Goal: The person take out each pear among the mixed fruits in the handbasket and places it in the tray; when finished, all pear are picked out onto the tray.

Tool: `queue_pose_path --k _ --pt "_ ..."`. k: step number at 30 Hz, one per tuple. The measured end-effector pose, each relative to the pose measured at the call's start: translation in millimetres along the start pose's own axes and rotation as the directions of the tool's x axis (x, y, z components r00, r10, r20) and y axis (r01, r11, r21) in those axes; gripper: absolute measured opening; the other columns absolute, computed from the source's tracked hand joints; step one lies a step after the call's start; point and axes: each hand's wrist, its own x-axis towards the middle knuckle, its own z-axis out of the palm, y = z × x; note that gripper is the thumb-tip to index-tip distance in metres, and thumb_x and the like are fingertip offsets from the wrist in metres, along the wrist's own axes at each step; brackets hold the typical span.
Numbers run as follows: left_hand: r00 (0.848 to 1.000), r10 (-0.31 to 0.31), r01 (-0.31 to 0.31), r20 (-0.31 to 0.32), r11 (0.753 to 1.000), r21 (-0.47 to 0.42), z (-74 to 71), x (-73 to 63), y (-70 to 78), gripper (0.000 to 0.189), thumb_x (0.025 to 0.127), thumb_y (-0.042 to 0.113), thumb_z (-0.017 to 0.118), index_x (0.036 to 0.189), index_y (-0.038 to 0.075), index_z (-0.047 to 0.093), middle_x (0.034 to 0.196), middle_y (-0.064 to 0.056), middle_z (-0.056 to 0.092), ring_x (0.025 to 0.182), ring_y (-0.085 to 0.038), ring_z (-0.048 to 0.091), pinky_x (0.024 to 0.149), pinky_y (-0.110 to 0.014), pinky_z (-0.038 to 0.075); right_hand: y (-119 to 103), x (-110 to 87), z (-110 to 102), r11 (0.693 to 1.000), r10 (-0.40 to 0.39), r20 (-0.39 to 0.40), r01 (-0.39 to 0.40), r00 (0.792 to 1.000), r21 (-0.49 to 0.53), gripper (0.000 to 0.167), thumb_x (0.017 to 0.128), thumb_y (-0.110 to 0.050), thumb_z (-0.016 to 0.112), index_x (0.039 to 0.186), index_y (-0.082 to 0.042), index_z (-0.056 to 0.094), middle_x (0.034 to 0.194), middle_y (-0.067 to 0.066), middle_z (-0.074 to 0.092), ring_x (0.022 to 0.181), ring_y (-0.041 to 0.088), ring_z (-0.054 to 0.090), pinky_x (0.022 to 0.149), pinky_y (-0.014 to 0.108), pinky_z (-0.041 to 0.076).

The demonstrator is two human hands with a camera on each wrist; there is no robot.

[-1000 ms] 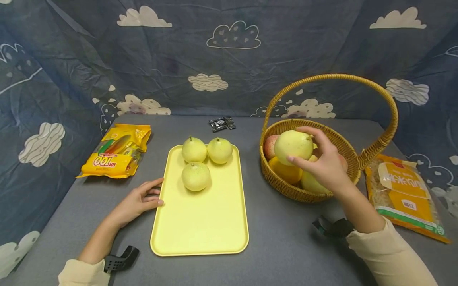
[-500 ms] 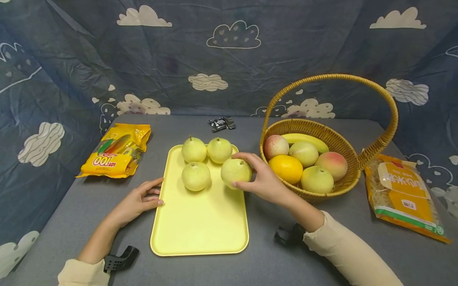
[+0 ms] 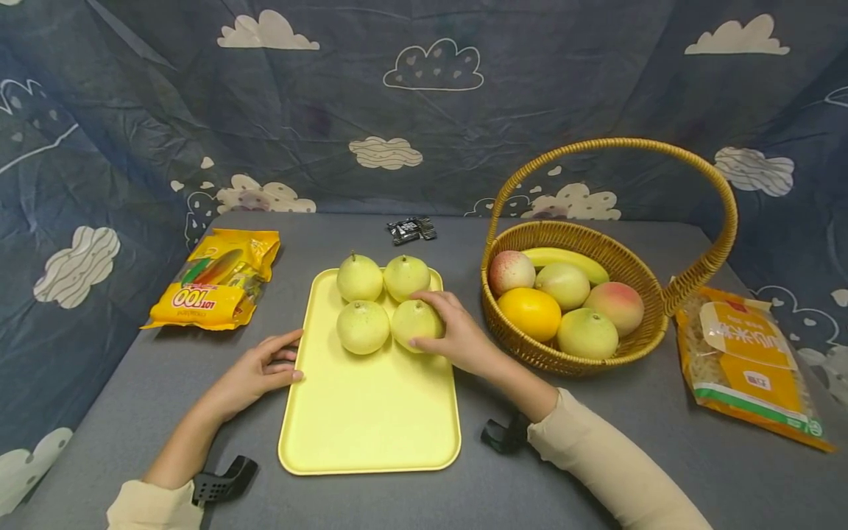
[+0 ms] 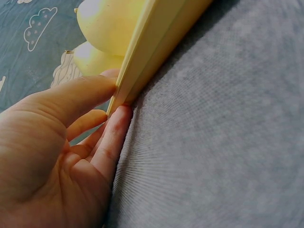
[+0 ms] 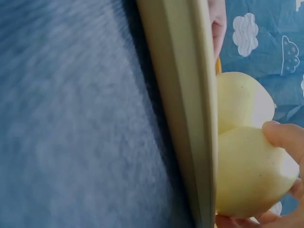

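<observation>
**Four yellow-green pears (image 3: 363, 327) grouped on one tray (image 3: 371, 419)**

Far left on the grey tabletop (image 3: 358, 504) lies a yellow LOT 100 snack bag (image 3: 218, 280), its print upside down. Next comes the person's left hand (image 3: 255, 375): thumb and fingers are apart and touch the tray's left rim, apparently steadying it. The pale yellow tray bears the pears at its far end, two by two. Beyond it lie small black wrapped packets (image 3: 412, 230).

The right hand (image 3: 464, 338) has thumb and fingers clamped on the near right pear (image 3: 414, 325), just beside its neighbour; the rim hides its underside in the right wrist view. The step in hand looks like setting this pear into the group; the next move would call for parting the fingers gently, so it does not roll.

Right of the tray, a wicker basket (image 3: 556, 361) holds a banana (image 3: 576, 263), two peaches (image 3: 616, 308), an orange-yellow fruit (image 3: 528, 314) and two pale green fruits (image 3: 587, 333). Far right, an orange-and-clear food bag (image 3: 755, 361) lies beside it.
</observation>
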Motion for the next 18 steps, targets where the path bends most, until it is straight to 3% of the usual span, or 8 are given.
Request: queue_pose_path --k 10,18 --pt "1.0 0.001 -0.001 -0.003 1.0 0.002 0.0 -0.7 0.7 0.069 0.082 0.01 0.066 0.138 -0.002 0.029 0.118 -0.022 0.037 0.099 -0.023 0.048 0.077 -0.022 0.047 -1.4 -0.3 1.7 1.0 0.025 0.02 -0.025 1.0 0.004 0.068 0.072 -0.023 0.077 0.131 -0.016 0.044 0.125 0.01 0.041 0.11 0.022 0.041 0.094 0.041 0.034" --pt "1.0 -0.001 0.001 0.004 1.0 0.001 0.6 -0.7 2.6 0.069 0.082 0.011 0.066 0.139 -0.002 0.029 0.119 -0.021 0.037 0.101 -0.025 0.047 0.078 -0.022 0.047 -16.6 -14.1 -32.2 0.998 -0.053 0.036 0.052 0.998 0.036 0.063 0.081 -0.023 0.069 0.133 -0.009 0.037 0.13 0.01 0.038 0.119 0.025 0.036 0.098 0.042 0.032"
